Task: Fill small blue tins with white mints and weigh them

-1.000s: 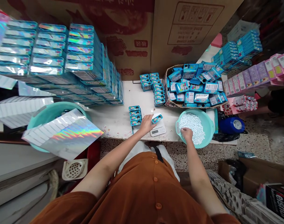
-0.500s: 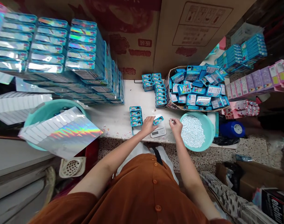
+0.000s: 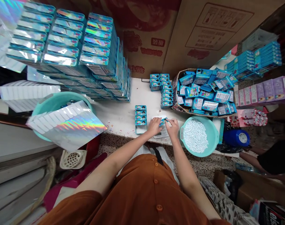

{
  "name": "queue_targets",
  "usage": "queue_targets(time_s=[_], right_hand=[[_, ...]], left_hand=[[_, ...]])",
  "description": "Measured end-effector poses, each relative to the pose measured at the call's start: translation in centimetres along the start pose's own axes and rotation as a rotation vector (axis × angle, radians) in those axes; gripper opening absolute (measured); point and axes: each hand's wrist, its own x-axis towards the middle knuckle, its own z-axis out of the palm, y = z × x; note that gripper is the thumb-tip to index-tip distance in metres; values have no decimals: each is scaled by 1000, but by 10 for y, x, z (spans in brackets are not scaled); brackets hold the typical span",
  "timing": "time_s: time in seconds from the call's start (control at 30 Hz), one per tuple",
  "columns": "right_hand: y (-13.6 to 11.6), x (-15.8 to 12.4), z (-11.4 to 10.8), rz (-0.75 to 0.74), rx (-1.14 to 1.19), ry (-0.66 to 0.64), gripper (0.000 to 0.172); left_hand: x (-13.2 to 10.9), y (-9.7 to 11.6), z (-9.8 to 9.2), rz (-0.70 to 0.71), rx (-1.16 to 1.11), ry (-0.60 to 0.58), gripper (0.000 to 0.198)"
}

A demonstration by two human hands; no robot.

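My left hand (image 3: 155, 126) is closed on a small blue candy box (image 3: 163, 121), held tilted above a white kitchen scale (image 3: 161, 134). At the box's right end are the pinched fingers of my right hand (image 3: 172, 128); what they hold, if anything, is hidden. Left of the scale, several similar boxes (image 3: 140, 113) stand in a row in an open tray (image 3: 141, 129), their dark round openings facing up. On my right a turquoise basin (image 3: 214, 134) holds a heap of small white candies (image 3: 195, 136).
A carton (image 3: 176, 106) piled with blue boxes (image 3: 203, 90) stands behind the basin. More boxes (image 3: 166, 92) are lined up beside it. Wrapped stacks (image 3: 95, 47) rise at left, near another turquoise basin (image 3: 45, 103) with a shiny sheet (image 3: 69, 131) across it. A blue tape roll (image 3: 236, 137) lies right.
My right hand has moved left to the box in my left hand, so the two hands now meet. The view has shifted slightly. A person's arm and dark clothing now show at right.
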Motion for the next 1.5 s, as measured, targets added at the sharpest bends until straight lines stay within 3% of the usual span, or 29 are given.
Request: queue_targets(time_s=[0.13,0.33,0.43,0.53,0.63,0.73,0.93,1.1,1.3,1.4,1.5], right_hand=[[3,-12,-10,71,28,29,30],[11,-31,-20,139,26,26,33],[15,-40,-25,146,28,25,33],[21,-48,-31,150,22,32,33],[23,-56,-32,154,7,23,33],[15,-63,-22,90,6,-72,31],[-24,-73,36,-200,-73,-573,27],[-40,-84,77,-237,-287,-862,25],[-31,-103,85,-175,-279,-974,25],[-22,-105,76,-107,-269,-956,27],[-11,-103,59,-19,-263,-892,29]], left_hand=[[7,2,8,-39,12,16,56],[6,8,5,-45,45,8,30],[-20,0,-9,40,2,23,35],[-62,-19,-26,63,-48,51,40],[-100,-43,-39,-7,-44,74,44],[-119,-65,-45,-99,-4,84,45],[-111,-89,-46,-52,78,60,43],[-101,-97,-37,-30,237,24,42],[-87,-102,-18,-16,413,45,65],[-84,-104,-13,-9,419,29,68],[-81,-91,-20,-23,332,100,64]])
